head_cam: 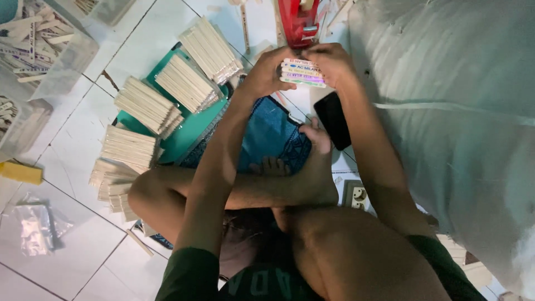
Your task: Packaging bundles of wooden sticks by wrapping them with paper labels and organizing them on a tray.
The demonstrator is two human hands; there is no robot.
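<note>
Where the tiled floor (78, 245) meets the upper left corner, two clear plastic tubs (67, 53) stand side by side, the upper one heaped with loose flat wooden sticks, some printed in colour; the contents of the lower tub at the left edge are too cropped to tell. A teal tray (186, 134) lies near the person's knee, bearing several wrapped bundles of plain pale sticks (186, 83), laid in a rough arc, with more bundles (128, 147) spilling off its left edge onto the tiles. A crumpled clear plastic bag (34, 228) lies at lower left, and a small yellow block (21, 173) sits just above it. A red tape dispenser (300, 21) stands at the top, just beyond the hands. A large grey-white sack (446, 111) fills the right side. A black phone (332, 120) lies on the floor beside a blue patterned cloth (270, 136), and a white power socket (356, 195) sits near the foot.

Both arms reach forward over the crossed legs. The left hand (266, 72) and right hand (333, 64) grip a small stack of printed sticks (302, 72) from opposite ends, fingers curled and clamped on it, with white labels bearing coloured lettering facing up. The stack is held in the air just below the dispenser.
</note>
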